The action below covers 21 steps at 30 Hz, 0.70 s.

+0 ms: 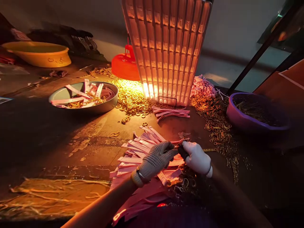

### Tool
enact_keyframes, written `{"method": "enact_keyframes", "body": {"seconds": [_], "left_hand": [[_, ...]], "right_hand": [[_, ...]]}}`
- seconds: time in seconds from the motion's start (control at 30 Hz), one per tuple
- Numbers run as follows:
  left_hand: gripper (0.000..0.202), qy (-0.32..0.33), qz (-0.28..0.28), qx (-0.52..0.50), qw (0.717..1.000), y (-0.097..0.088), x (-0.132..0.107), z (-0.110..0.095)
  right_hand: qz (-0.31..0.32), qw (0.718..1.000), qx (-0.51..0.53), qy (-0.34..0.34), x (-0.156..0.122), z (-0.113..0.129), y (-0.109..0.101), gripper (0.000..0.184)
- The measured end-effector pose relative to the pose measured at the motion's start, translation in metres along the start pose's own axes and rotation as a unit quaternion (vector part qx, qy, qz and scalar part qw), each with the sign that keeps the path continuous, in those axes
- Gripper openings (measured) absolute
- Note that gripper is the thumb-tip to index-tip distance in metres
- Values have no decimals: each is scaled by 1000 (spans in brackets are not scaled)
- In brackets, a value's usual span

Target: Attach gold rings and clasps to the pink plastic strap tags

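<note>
My left hand [158, 158], in a grey dotted glove with a band at the wrist, is closed in a pinch above a fanned pile of pink straps [136, 147]. Right beside its fingertips is my right hand [196, 156], in a white glove, its fingers closed around something dark that I cannot make out. The fingertips of both hands nearly meet, and what lies between them is too small to tell. Behind them runs a thin pink strip [178, 141]. Metal clasps [185, 183] lie in shadow below my right hand.
Brass rings [133, 98] are heaped under a red lamp [124, 66], by a tall compartmented panel [171, 41]. A grey bowl [109, 103] of straps stands left, a yellow basin [54, 58] beyond. Metal hooks [217, 126] spread toward a purple basin [251, 120] at right.
</note>
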State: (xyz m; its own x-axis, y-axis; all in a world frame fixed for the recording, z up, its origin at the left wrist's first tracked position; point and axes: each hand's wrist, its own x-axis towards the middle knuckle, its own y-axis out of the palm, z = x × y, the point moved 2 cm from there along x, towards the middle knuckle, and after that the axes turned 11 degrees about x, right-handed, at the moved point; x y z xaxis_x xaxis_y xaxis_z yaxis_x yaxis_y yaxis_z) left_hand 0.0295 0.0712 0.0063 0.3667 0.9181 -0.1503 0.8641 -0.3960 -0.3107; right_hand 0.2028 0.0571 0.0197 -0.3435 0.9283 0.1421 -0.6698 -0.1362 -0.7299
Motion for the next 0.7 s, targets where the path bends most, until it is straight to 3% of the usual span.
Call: {"method": "enact_keyframes", "body": {"seconds": [0.07, 0.13, 0.2, 0.3, 0.4, 0.47, 0.53, 0.7], "left_hand": [[25, 21, 11, 0, 1000, 0, -2, 3], [26, 8, 64, -53, 996, 1, -5, 8], [29, -22, 104, -141, 984, 3, -7, 12], [36, -51, 107, -269, 956, 3, -7, 14], [39, -66, 99, -341, 933, -2, -1, 15], [37, -77, 98, -357, 926, -9, 7, 19], [33, -81, 93, -365, 923, -18, 19, 26], [35, -87, 54, -400, 911, -34, 45, 49]], "right_hand": [[42, 998, -46, -12, -3, 1, 1, 11], [47, 995, -79, -27, -5, 3, 3, 10], [14, 993, -102, -53, -8, 7, 7, 9], [-58, 990, -97, -82, -8, 14, 15, 13], [-57, 998, -35, -14, 1, 15, 20, 21], [-17, 999, -13, 42, 13, 9, 20, 25], [3, 998, -19, 57, 32, -1, 17, 27], [-34, 995, -75, 55, 101, -43, 7, 26]]}}
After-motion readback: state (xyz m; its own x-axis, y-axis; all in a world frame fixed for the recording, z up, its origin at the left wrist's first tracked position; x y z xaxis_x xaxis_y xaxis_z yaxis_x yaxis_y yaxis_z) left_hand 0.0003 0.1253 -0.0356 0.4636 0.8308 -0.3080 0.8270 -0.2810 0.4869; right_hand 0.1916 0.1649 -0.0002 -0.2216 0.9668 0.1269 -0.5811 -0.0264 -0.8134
